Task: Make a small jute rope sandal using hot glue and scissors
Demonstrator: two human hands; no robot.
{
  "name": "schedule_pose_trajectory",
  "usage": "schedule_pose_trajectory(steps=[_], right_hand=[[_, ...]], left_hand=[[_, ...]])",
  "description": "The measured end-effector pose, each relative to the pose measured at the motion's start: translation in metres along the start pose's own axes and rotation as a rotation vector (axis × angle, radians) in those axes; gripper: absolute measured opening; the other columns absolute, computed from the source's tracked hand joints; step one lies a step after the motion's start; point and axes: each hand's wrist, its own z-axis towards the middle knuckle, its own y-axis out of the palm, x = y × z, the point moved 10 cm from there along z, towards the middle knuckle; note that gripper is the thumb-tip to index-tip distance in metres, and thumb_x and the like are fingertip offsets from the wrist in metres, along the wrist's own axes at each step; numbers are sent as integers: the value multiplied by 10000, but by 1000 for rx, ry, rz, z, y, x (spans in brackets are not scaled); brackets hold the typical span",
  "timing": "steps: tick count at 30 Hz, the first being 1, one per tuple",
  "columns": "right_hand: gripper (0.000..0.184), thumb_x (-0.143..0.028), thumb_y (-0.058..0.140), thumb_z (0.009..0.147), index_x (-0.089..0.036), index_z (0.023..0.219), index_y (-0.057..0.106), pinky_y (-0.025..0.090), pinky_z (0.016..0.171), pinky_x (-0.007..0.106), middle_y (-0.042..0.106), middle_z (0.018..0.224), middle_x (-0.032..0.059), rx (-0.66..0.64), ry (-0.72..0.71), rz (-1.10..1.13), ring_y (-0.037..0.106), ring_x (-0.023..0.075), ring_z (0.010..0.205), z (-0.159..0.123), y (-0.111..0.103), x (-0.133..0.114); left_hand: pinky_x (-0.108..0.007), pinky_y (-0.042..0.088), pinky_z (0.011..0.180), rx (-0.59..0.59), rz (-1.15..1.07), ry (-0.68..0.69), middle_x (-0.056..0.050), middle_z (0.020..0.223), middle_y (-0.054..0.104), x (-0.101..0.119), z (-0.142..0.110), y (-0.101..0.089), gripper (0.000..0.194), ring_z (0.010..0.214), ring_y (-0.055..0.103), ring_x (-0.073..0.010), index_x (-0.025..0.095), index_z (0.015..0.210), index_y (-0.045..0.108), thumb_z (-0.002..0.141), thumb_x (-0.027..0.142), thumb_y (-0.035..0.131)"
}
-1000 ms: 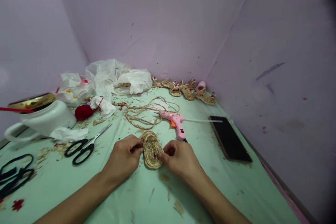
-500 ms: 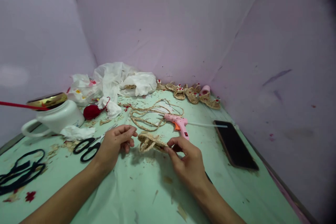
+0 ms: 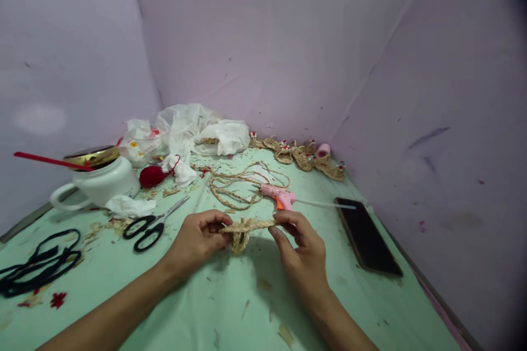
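Note:
A small braided straw slipper [image 3: 248, 225] is held edge-on above the green table cover, its strap loop hanging underneath. My left hand [image 3: 201, 238] pinches its left end between thumb and fingers. At its other end, my right hand [image 3: 300, 241] grips the sole with thumb and forefinger. Just beyond lies a pink glue gun [image 3: 278, 195] with a clear glue stick in its back, beside a loose coil of braided straw cord [image 3: 230, 192]. Black-handled scissors [image 3: 151, 229] rest left of my left hand.
A phone [image 3: 370, 238] lies at right. Several finished straw slippers [image 3: 302, 158] line the back wall. At left are a white mug [image 3: 107, 184], red yarn [image 3: 152, 176], crumpled tissue [image 3: 130, 207] and a dark cord [image 3: 41, 263]. White plastic bags [image 3: 185, 126] sit behind.
My left hand has come right and taken hold of the slipper's left end. The slipper has turned flatter, its strap now pointing down. The view has shifted slightly.

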Motion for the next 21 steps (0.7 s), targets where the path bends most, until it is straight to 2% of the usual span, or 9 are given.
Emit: schedule_pose_trajectory(steps=[4, 8, 10, 12, 14, 16, 17, 19, 21], right_hand=[[288, -303, 638, 749, -230, 1007, 534, 441, 885, 394, 580, 1039, 59, 114, 250, 278, 560, 206, 993, 1, -6, 26], [315, -412, 688, 685, -197, 900, 606, 471, 812, 357, 618, 971, 64, 92, 462, 445, 567, 213, 953, 0, 2, 41], [332, -480, 660, 692, -187, 846, 629, 509, 676, 314, 637, 896, 56, -5, 653, 625, 602, 193, 835, -9, 18, 48], [386, -527, 641, 688, -165, 822, 641, 507, 529, 280, 645, 779, 47, -190, 897, 786, 612, 166, 656, -27, 43, 48], [386, -469, 703, 648, -134, 833, 654, 487, 471, 246, 643, 692, 33, -394, 1048, 856, 594, 136, 548, -45, 61, 40], [357, -338, 781, 587, -112, 835, 657, 483, 492, 213, 657, 685, 28, -496, 1078, 866, 601, 114, 541, -52, 67, 34], [358, -272, 807, 555, -112, 835, 651, 481, 507, 202, 666, 689, 24, -488, 1063, 861, 609, 107, 547, -51, 67, 34], [408, -198, 833, 514, -133, 858, 623, 486, 534, 199, 679, 691, 12, -377, 1003, 844, 624, 106, 562, -43, 59, 38], [466, -206, 843, 507, -157, 893, 586, 494, 546, 211, 677, 670, -7, -205, 907, 821, 630, 111, 571, -32, 48, 45]], left_hand=[[-220, 438, 470, 248, 5, 69, 18, 528, 592, 7, -7, -15, 212, 463, 542, -121, 150, 708, 591, 563, 263, 697], [-234, 452, 479, 234, -49, 69, 6, 557, 601, 5, -4, -13, 218, 479, 538, -126, 143, 710, 612, 571, 292, 689], [-236, 457, 499, 194, -98, 68, 1, 582, 607, 5, -1, -9, 219, 505, 538, -127, 137, 708, 624, 570, 295, 688], [-234, 453, 519, 136, -108, 89, -3, 591, 608, 8, 1, -3, 194, 530, 543, -129, 136, 690, 630, 570, 280, 684], [-225, 434, 505, 76, -86, 97, -7, 586, 607, 10, 2, 3, 165, 525, 538, -125, 134, 680, 639, 579, 261, 672], [-224, 442, 513, 25, -99, 76, -27, 680, 645, 9, 3, 7, 226, 565, 565, -132, 134, 781, 658, 580, 237, 675], [-230, 460, 539, 11, -127, 66, -43, 770, 665, 9, 4, 8, 311, 621, 591, -144, 138, 870, 654, 573, 224, 685], [-249, 493, 616, 54, -181, 63, -70, 948, 659, 9, 6, 1, 481, 745, 619, -165, 150, 1031, 602, 565, 214, 706], [-241, 493, 609, 201, -183, 63, -72, 948, 648, 6, 5, -16, 498, 730, 611, -149, 141, 1053, 569, 586, 240, 710]])
